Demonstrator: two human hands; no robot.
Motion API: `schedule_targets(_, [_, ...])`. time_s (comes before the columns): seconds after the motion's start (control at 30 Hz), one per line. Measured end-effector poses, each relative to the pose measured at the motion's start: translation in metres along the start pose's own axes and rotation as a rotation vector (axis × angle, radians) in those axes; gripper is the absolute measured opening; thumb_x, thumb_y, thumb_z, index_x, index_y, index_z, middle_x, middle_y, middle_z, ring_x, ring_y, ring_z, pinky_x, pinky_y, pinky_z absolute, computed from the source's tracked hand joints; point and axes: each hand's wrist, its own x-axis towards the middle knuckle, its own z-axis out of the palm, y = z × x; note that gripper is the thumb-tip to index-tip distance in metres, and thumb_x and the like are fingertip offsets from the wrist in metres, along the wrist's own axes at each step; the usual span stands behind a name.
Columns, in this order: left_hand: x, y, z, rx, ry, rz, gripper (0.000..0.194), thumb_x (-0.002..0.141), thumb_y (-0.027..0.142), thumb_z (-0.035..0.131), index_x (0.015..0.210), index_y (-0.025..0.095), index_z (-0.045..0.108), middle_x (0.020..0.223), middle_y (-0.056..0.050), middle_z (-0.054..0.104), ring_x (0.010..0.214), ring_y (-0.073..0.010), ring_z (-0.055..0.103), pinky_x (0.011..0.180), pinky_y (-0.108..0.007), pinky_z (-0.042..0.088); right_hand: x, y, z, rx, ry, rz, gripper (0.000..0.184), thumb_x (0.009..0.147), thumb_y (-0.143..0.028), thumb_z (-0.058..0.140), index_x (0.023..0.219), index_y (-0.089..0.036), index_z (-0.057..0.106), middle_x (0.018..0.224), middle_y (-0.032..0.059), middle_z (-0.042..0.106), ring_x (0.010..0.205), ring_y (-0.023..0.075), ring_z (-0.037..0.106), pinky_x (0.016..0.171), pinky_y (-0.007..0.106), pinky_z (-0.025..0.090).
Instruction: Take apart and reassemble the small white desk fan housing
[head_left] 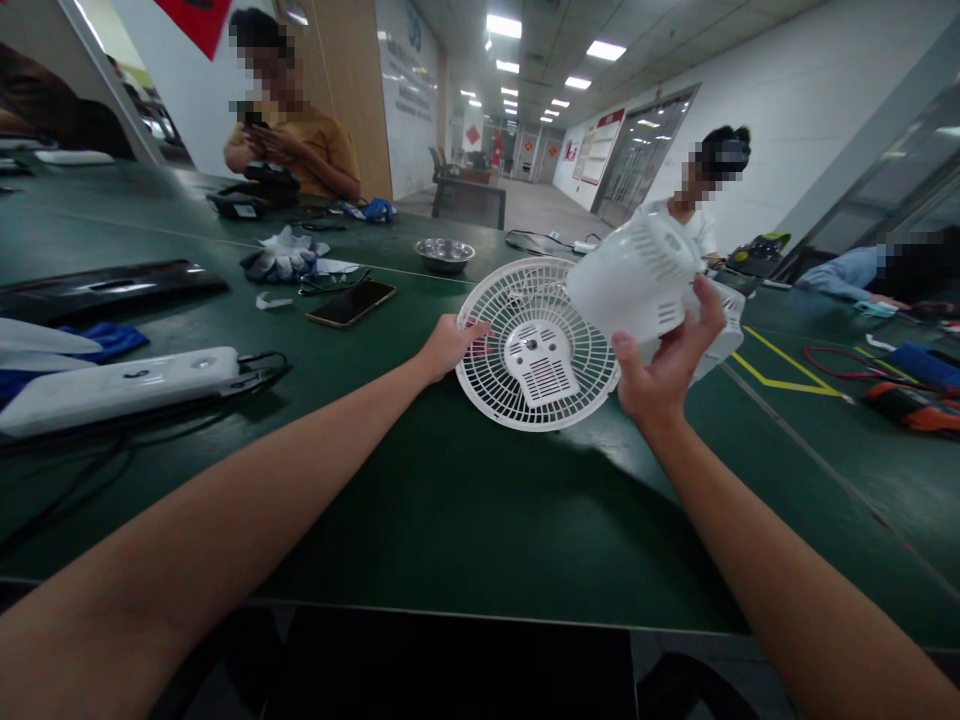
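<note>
A round white fan grille (536,345) stands tilted on the green table (450,520), its vented centre plate facing me. My left hand (450,345) grips the grille's left rim, fingers curled over the edge. My right hand (664,365) is raised just right of the grille and holds a white vented motor housing (637,278) in the air above the grille's upper right. A further white fan part (724,330) shows behind my right hand, partly hidden.
A black phone (350,302), white gloves (285,255), a steel bowl (444,254) and a white power strip (120,385) with cables lie to the left. Other people sit at the far side and right. Yellow tape (787,372) and red cables mark the right.
</note>
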Motion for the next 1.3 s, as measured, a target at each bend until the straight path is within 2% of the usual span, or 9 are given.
schedule_targets(0.1, [0.000, 0.000, 0.000, 0.023, 0.000, 0.003, 0.011, 0.088, 0.023, 0.067, 0.087, 0.012, 0.067, 0.082, -0.010, 0.073, 0.070, -0.0171, 0.069, 0.073, -0.034, 0.060, -0.003, -0.003, -0.002, -0.114, -0.060, -0.083, 0.097, 0.086, -0.059, 0.050, 0.158, -0.028, -0.008, 0.157, 0.0180, 0.024, 0.133, 0.0448, 0.046, 0.091, 0.064, 0.050])
schedule_targets(0.23, [-0.003, 0.003, 0.002, 0.011, 0.013, 0.013, 0.011, 0.088, 0.021, 0.067, 0.084, 0.011, 0.067, 0.083, -0.010, 0.073, 0.068, -0.0169, 0.069, 0.072, -0.034, 0.060, -0.005, -0.005, -0.003, -0.194, -0.121, -0.069, 0.099, 0.086, -0.054, 0.053, 0.158, -0.029, -0.010, 0.156, 0.0181, 0.028, 0.134, 0.0451, 0.045, 0.093, 0.065, 0.050])
schedule_targets(0.37, [-0.004, 0.004, 0.004, 0.011, 0.026, -0.016, 0.015, 0.089, 0.022, 0.066, 0.079, 0.011, 0.066, 0.080, -0.010, 0.072, 0.065, -0.0161, 0.067, 0.070, -0.034, 0.059, -0.005, -0.003, -0.004, -0.260, -0.151, -0.079, 0.100, 0.086, -0.053, 0.056, 0.159, -0.029, -0.008, 0.156, 0.0178, 0.028, 0.137, 0.0438, 0.041, 0.095, 0.065, 0.050])
schedule_targets(0.53, [0.000, 0.001, 0.002, 0.023, -0.002, -0.009, 0.016, 0.090, 0.026, 0.065, 0.082, 0.012, 0.067, 0.079, -0.008, 0.072, 0.066, -0.0160, 0.068, 0.071, -0.033, 0.059, -0.002, 0.008, -0.004, -0.202, -0.145, -0.139, 0.099, 0.084, -0.057, 0.058, 0.158, -0.027, 0.000, 0.156, 0.0181, 0.027, 0.138, 0.0425, 0.040, 0.098, 0.063, 0.049])
schedule_targets(0.63, [0.000, -0.001, 0.001, 0.036, -0.015, 0.001, 0.015, 0.089, 0.025, 0.067, 0.082, 0.012, 0.068, 0.073, -0.006, 0.071, 0.064, -0.0162, 0.067, 0.068, -0.033, 0.059, 0.001, 0.013, -0.005, -0.254, -0.142, -0.104, 0.096, 0.085, -0.058, 0.057, 0.157, -0.026, 0.003, 0.155, 0.0187, 0.030, 0.137, 0.0420, 0.042, 0.098, 0.064, 0.049])
schedule_targets(0.83, [-0.004, 0.001, 0.003, 0.036, -0.032, 0.046, 0.009, 0.088, 0.021, 0.067, 0.085, 0.012, 0.069, 0.078, -0.007, 0.073, 0.065, -0.0169, 0.069, 0.069, -0.034, 0.061, -0.002, 0.001, -0.007, -0.295, -0.140, -0.192, 0.095, 0.083, -0.057, 0.062, 0.156, -0.026, 0.009, 0.151, 0.0182, 0.038, 0.138, 0.0431, 0.040, 0.101, 0.065, 0.046])
schedule_targets(0.97, [-0.006, 0.001, 0.006, 0.056, -0.005, 0.064, 0.010, 0.087, 0.022, 0.069, 0.087, 0.012, 0.069, 0.081, -0.007, 0.074, 0.067, -0.0179, 0.070, 0.068, -0.034, 0.061, -0.009, -0.015, 0.002, -0.290, -0.249, -0.229, 0.094, 0.084, -0.054, 0.064, 0.156, -0.030, 0.009, 0.150, 0.0155, 0.042, 0.137, 0.0414, 0.042, 0.104, 0.065, 0.043])
schedule_targets(1.13, [-0.008, 0.003, 0.011, 0.097, 0.018, 0.122, 0.020, 0.084, 0.031, 0.075, 0.085, 0.012, 0.068, 0.076, -0.008, 0.073, 0.064, -0.0186, 0.069, 0.061, -0.031, 0.059, -0.008, -0.024, 0.010, -0.289, -0.413, -0.261, 0.075, 0.087, -0.039, 0.064, 0.151, -0.031, 0.027, 0.144, 0.0108, 0.050, 0.133, 0.0359, 0.048, 0.110, 0.058, 0.040])
schedule_targets(1.3, [-0.009, 0.005, 0.014, 0.182, 0.010, 0.185, 0.023, 0.086, 0.035, 0.073, 0.087, 0.013, 0.069, 0.080, -0.010, 0.075, 0.063, -0.0181, 0.069, 0.060, -0.031, 0.059, -0.004, -0.024, 0.008, -0.352, -0.446, -0.214, 0.090, 0.079, -0.034, 0.068, 0.155, -0.027, 0.021, 0.141, 0.0143, 0.050, 0.127, 0.0398, 0.050, 0.106, 0.060, 0.041])
